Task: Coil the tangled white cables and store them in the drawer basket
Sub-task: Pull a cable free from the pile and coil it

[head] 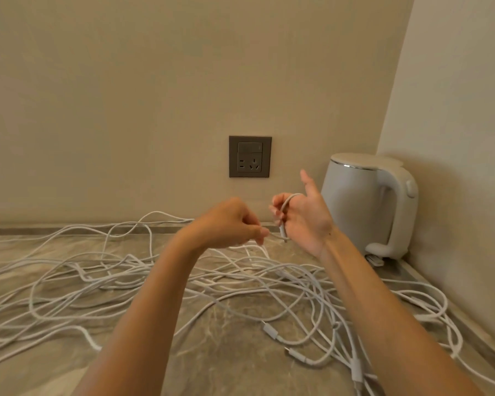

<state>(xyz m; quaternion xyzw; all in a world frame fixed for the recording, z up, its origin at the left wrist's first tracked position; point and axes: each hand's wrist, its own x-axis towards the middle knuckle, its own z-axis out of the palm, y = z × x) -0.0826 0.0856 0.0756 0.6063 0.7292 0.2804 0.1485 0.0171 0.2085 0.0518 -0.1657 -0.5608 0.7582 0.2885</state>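
Across the left side of the worktop [217, 352] I see the white cables [77, 284] sprawled in one loose tangle, spreading from the left edge through the middle and on toward the right edge. Above the tangle, near the back edge, the left hand [229, 221] is lifted, its grip pinched together on a single strand at the fingertips. Behind it, on the wall, sits a dark socket [250, 156]. Just to the right, the right hand [303, 221] faces palm toward me, one finger pointing up, the others curled, that grip clamped on a short loop of cable with the connector [282, 231] hanging below. Far right, a white kettle [369, 204] stands in the back right corner.
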